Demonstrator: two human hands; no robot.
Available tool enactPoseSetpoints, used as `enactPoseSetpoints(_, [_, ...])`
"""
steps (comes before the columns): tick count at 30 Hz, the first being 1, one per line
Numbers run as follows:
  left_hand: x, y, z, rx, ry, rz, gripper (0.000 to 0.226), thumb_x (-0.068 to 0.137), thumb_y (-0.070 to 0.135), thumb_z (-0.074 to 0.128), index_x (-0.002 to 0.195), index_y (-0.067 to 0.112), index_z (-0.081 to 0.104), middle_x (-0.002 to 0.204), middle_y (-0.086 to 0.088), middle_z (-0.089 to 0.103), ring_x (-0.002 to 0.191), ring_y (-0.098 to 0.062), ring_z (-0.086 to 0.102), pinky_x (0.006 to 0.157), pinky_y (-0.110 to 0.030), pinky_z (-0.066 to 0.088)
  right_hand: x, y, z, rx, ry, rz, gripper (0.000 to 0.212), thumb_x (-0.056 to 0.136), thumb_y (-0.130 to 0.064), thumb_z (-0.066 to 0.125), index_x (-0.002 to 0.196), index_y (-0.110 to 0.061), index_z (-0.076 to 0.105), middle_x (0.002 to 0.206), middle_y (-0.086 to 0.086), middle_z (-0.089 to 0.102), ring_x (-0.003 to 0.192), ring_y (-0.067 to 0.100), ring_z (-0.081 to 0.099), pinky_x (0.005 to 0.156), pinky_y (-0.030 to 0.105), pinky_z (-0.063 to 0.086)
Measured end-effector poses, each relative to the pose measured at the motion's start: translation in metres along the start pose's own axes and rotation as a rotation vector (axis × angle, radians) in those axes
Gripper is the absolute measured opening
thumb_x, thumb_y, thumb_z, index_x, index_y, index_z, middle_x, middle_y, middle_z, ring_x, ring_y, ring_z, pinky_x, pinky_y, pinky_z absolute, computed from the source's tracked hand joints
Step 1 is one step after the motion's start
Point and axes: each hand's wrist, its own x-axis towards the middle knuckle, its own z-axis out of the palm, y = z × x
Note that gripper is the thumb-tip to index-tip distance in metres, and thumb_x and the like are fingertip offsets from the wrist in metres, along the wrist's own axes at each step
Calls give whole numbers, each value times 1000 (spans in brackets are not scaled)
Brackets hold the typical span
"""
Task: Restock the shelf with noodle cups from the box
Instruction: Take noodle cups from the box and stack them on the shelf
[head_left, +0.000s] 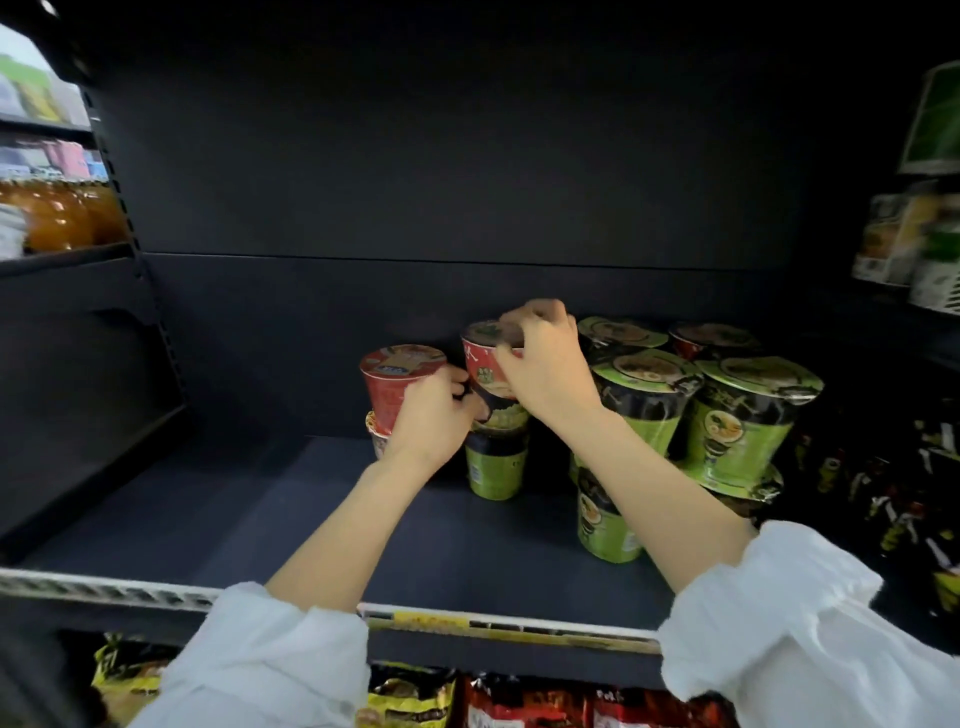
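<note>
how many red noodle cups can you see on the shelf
4 at least. One on the left stack's top, a partly hidden one beneath it, one gripped by both hands, one at the back right. More may be hidden.

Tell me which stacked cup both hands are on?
The red cup atop the lone green cup; left hand and right hand hold only that one.

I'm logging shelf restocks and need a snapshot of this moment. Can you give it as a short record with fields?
place: dark shelf, left part bare
cup being placed: red noodle cup, on top of a green noodle cup
right hand: grips the red cup's rim from above
left hand: fingers at the cup's side
left neighbour: red cup stack
right neighbours: stacked green cups
below: noodle packets
box: not in view
</note>
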Motion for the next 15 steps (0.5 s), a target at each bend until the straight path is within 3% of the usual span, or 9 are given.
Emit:
enactPoseSetpoints(3, [-28,13,-8,59,82,87,26,90,12,56,115,10,61,96,-1,67,83,-11,58,76,-20,45,-30,-4,-21,78,15,-22,27,89,-17,50,114,-14,62,114,8,55,99,23,57,85,35,49])
enactPoseSetpoints(5, [-53,21,-10,144,123,145,19,89,14,55,106,13,64,90,0,67,81,-14,61,73,-30,50,-55,-3,-34,91,-1,-8,23,89,-17,50,107,-13,64,101,7,61,87,22,60,79,35,49])
enactPoseSetpoints(9, [-109,38,-10,198,90,225,14,88,17,55,97,13,65,84,-1,69,79,-20,64,69,-40,54,-115,4,-61,75,-63,70,22,90,-20,50,104,-15,66,93,3,67,86,21,62,74,37,52])
enactPoseSetpoints(15, [-208,62,6,72,-38,181,13,89,22,56,96,17,66,83,2,69,82,-18,65,73,-37,54,-228,15,-109,1,-143,239,20,90,-23,50,96,-17,68,87,2,68,80,24,63,71,39,54])
